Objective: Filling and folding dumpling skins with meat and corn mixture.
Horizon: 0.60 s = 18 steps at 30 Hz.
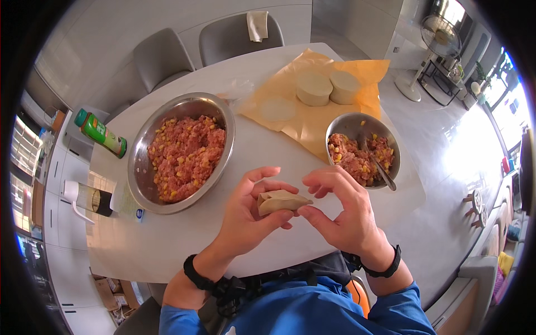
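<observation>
My left hand (255,205) holds a folded dumpling (280,201) over the table, its wrapper closed along the top. Close to the dumpling's right tip is my right hand (341,205), fingers apart, with the thumb near that tip; whether it touches cannot be made out. Beyond the right hand stands a small steel bowl (331,155) of minced meat filling with corn (347,155), a metal spoon (379,165) stuck in it. To the left is a large steel basin (138,176) holding more of the same filling (188,155).
Two stacks of round dumpling wrappers (313,90) and a single wrapper (277,109) lie on orange paper (301,130) at the far side. Along the left edge are a green-labelled bottle (101,134) and a dispenser of dark liquid (90,199). Grey chairs (161,56) stand behind the white table (184,243).
</observation>
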Motion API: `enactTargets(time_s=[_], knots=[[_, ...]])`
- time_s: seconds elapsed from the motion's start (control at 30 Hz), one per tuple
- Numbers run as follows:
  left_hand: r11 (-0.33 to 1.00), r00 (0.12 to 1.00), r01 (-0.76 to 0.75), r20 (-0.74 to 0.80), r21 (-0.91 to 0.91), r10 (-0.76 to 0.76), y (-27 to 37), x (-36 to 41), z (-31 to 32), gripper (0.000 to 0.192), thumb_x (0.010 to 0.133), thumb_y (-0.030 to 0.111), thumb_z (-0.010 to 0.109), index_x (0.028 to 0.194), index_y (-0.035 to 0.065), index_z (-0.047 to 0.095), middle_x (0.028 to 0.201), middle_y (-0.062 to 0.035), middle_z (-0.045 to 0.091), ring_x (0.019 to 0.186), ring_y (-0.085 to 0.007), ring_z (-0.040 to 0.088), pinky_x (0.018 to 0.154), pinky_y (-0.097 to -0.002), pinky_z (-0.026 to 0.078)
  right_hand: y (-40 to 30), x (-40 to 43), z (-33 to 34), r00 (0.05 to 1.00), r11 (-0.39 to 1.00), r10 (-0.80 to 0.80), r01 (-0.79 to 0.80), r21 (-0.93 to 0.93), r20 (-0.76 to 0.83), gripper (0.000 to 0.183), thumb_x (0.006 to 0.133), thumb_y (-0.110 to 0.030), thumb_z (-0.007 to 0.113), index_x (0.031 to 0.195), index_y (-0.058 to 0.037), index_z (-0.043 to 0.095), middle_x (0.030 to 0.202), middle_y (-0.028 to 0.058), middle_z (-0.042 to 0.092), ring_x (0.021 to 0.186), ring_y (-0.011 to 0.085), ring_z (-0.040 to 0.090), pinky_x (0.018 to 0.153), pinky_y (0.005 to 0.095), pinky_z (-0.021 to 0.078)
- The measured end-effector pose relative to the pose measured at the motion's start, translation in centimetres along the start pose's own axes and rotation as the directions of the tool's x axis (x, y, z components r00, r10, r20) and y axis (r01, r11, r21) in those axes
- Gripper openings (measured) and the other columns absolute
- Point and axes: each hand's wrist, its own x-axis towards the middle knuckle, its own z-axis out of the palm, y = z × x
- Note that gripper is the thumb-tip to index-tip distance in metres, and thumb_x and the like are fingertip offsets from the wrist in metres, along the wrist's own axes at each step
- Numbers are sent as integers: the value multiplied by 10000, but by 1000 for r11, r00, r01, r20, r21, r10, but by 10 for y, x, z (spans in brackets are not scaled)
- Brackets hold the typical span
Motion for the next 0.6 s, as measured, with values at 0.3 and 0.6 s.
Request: enactTargets(time_s=[0.3, 0.6], knots=[[990, 999, 39, -11, 139, -38, 3, -5, 3, 632, 895, -28, 747, 1404, 56, 382, 1279, -147, 626, 1060, -190, 686, 727, -286, 622, 7, 6, 15, 992, 992, -117, 119, -36, 52, 205, 817, -17, 766, 1010, -27, 698, 969, 123, 649, 836, 302, 653, 712, 376, 540], [995, 1000, 3, -12, 104, -1, -1, -5, 4, 530, 901, -41, 738, 1343, 40, 458, 1261, -111, 631, 1074, -159, 672, 833, -283, 604, -6, 9, 11, 999, 1000, 2, -2, -15, 37, 124, 834, -4, 733, 946, -3, 680, 969, 133, 652, 821, 290, 671, 715, 353, 548]])
